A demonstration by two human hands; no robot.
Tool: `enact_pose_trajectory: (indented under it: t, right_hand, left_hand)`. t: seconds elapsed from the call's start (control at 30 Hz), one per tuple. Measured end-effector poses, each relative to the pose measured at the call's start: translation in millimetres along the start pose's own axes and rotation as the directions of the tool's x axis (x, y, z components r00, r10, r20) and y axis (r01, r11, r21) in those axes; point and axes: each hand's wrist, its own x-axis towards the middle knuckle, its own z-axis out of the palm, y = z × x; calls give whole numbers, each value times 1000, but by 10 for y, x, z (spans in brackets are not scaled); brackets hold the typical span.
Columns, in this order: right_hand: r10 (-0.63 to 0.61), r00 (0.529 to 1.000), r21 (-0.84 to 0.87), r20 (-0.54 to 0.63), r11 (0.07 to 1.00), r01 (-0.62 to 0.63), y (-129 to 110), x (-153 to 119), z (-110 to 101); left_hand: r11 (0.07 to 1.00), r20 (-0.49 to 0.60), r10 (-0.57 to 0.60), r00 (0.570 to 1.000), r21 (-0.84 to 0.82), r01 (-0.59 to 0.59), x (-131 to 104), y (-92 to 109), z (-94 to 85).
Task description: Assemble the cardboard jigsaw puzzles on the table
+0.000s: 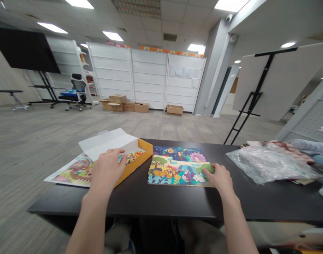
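Observation:
A colourful jigsaw puzzle (177, 169) lies on the dark table, its lower part a light scene with a tree and animals, its upper part dark blue. My right hand (220, 176) is at the puzzle's right edge, thumb and fingers on a green piece (207, 167) there. Left of the puzzle stands a yellow box (136, 165) with colourful pieces inside and a white sheet (108, 143) leaning over its far side. My left hand (108, 169) is over the box's near left part, thumb and fingers apart, nothing visible in it. A printed picture sheet (73, 171) lies under and left of that hand.
Clear plastic bags with folded cloth (272, 162) lie on the right of the black table (161, 203). Beyond it are a black easel stand (252, 102), cardboard boxes (116, 103) by white shelves, an office chair (78, 90) and a large screen (25, 51).

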Motion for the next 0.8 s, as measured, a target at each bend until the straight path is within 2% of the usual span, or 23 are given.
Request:
enact_pose_trajectory:
  t: [0.17,0.27,0.4,0.47,0.53,0.6,0.7,0.8]
  right_hand:
    - [28,999,202,-40,979,-20,-26,25,-7]
    - [68,994,359,-86,933,-32,-70,13,-51]
    - [132,967,508,-218,861,-3,-148,-18,-117]
    - [133,971,612,-197,790,16,-208,-34,-121]
    - [55,994,734,-95,678,33,-300,-61,-104]
    - [-91,996,829,16,558,38,-431,-110,-81]
    - [-298,949,899,105,436,37,-681,-220,-68]
    - [-404,903,924,148,382,20,-927,-323,-83]
  left_hand:
    - [975,-92,97,991,-193,-114,10,221,-11]
    - [894,-110,189,976,-391,-218,-14,367,23]
    - [758,-57,319,946,-584,-291,-88,598,69]
    - [696,-13,355,935,-664,-273,-131,727,102]
    - [624,44,381,924,-750,-222,-170,856,152]
    - [559,118,399,910,-817,-139,-206,972,217]
    - [503,255,420,871,-864,10,-250,1105,339]
    - [457,327,432,841,-883,108,-258,1170,456]
